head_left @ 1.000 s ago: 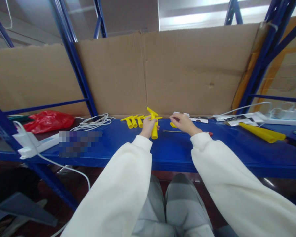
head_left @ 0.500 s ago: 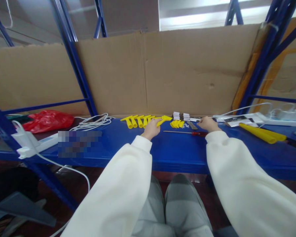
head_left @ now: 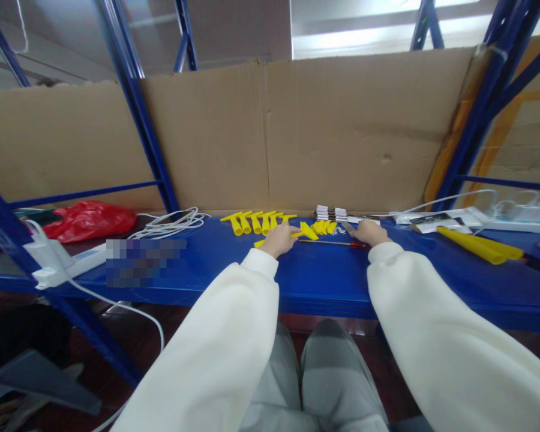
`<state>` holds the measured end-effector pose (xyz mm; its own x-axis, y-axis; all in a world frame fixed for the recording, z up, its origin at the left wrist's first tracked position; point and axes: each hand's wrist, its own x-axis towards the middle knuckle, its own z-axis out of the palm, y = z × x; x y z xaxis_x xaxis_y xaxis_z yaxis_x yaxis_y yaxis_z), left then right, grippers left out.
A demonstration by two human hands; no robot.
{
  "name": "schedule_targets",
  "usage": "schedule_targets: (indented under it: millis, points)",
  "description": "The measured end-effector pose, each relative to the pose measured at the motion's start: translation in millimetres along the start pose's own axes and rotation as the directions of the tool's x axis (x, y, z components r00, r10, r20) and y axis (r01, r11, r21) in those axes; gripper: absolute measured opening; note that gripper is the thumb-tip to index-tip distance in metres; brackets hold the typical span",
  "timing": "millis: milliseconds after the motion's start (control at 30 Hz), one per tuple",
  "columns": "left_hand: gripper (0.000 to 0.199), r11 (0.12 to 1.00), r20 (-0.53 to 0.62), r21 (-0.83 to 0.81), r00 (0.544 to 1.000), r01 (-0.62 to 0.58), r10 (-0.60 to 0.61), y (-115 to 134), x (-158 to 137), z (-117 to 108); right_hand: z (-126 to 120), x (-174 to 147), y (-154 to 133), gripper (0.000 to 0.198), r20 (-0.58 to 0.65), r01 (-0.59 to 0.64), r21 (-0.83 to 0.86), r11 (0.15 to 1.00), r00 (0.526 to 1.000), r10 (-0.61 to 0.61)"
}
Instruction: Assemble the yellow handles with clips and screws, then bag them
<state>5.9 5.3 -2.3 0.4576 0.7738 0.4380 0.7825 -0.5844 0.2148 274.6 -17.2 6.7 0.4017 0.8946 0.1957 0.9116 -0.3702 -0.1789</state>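
My left hand (head_left: 279, 240) is closed around a yellow plastic scraper-like tool (head_left: 309, 231); its flared end sticks out to the right and its other end shows on the left. Behind that hand stand several similar yellow tools (head_left: 257, 222) in a row. My right hand (head_left: 372, 232) has its fingers together on the right end of a flat grey strip (head_left: 349, 228), perhaps a metal blade. Below and between the hands lies a long thin screwdriver (head_left: 330, 242) with a red handle. Small yellow pieces (head_left: 323, 227) lie in a row left of the strip.
A banded white stack (head_left: 331, 213) stands near the cardboard wall (head_left: 270, 138). To the right lie yellow cone-shaped tubes (head_left: 474, 245) and a power strip (head_left: 517, 224). On the left are coiled white cable (head_left: 173, 222) and a red plastic bag (head_left: 90, 220).
My left hand has drawn the yellow tool nearer, and its flared end has turned. My right hand has moved left and down, onto the grey strip.
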Motion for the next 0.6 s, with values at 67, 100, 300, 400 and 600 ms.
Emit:
schedule_targets:
  millis: [67,100,300,400,600]
  points:
    - [0.031,1.0,0.0,-0.022,1.0,0.001,-0.001,-2,1,1,1,0,0,0.036,-0.009,0.005,-0.007,1.0,1.0,-0.005]
    - [0.031,0.999,-0.002,-0.039,1.0,0.001,-0.001,-2,1,2,1,1,0,0.037,-0.014,0.006,-0.01,1.0,1.0,-0.006]
    - [0.031,0.995,0.001,-0.095,1.0,0.012,-0.012,-3,2,2,7,6,-1,0.05,-0.039,-0.012,0.049,0.999,0.999,0.014]
    - [0.031,0.997,0.016,-0.074,1.0,0.006,-0.005,-2,2,2,7,5,-4,0.059,-0.033,-0.036,0.099,0.994,0.999,0.039]
    - [0.032,0.996,0.007,-0.085,1.0,-0.013,0.013,-1,1,1,-8,-3,-14,0.048,-0.096,-0.074,0.201,0.977,0.991,0.095]
